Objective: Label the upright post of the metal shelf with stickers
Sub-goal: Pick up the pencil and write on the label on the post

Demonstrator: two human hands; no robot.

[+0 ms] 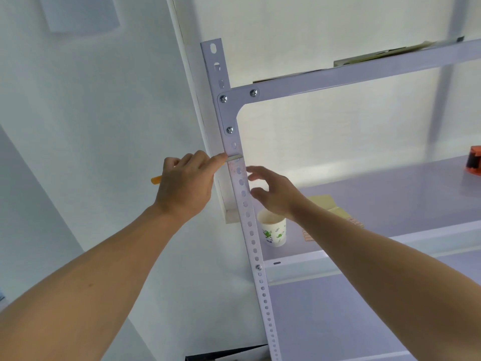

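The white perforated upright post (pixel 248 220) of the metal shelf runs from top centre down to the bottom edge. My left hand (pixel 186 185) grips a tool with an orange handle (pixel 155 180). The tool's thin grey blade (pixel 235 159) lies flat across the post just below the corner bracket. Under the blade, a faint reddish translucent patch (pixel 236 171) shows on the post. My right hand (pixel 272 191) hovers at the post's right edge with fingers spread and relaxed, holding nothing. Whether it touches the post is unclear.
On the middle shelf board (pixel 390 194) stand a paper cup (pixel 273 231) with green print, a yellowish pad (pixel 326 203) and an orange tape dispenser (pixel 473 162) at far right. A white wall duct (pixel 194 82) runs behind the post. Flat papers (pixel 377 56) lie on the top shelf.
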